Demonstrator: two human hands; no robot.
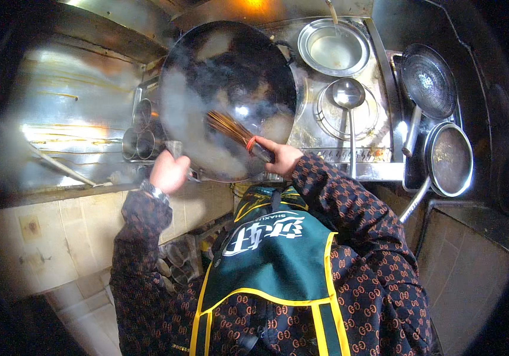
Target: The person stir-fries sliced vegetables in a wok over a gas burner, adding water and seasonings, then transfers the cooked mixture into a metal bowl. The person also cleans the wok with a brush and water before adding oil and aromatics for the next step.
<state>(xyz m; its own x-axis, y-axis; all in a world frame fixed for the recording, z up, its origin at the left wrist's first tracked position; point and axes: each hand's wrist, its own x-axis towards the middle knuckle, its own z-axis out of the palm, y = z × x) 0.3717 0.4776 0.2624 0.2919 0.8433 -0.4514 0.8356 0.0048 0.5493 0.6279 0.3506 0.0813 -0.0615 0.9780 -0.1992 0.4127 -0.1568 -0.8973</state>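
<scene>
A large dark wok (225, 77) fills the upper middle of the view, with steam or smoke drifting over it. My left hand (170, 172) is closed at the wok's near left rim, around what looks like its grey metal handle (174, 148); the grip is slightly blurred. In my right hand (284, 157) is a bamboo wok brush (226, 126), its bundle bound with a red band. The brush's splayed bristles point up and left over the wok's inner surface, and whether they touch it I cannot tell.
Right of the wok, a steel pot (334, 47) sits under a tap (332, 10), with a ladle (349, 98) nearer me. Two pans, a dark one (426, 80) and a lighter-bottomed one (451, 160), lie far right. Metal containers (146, 142) stand left beside a steel panel (76, 118).
</scene>
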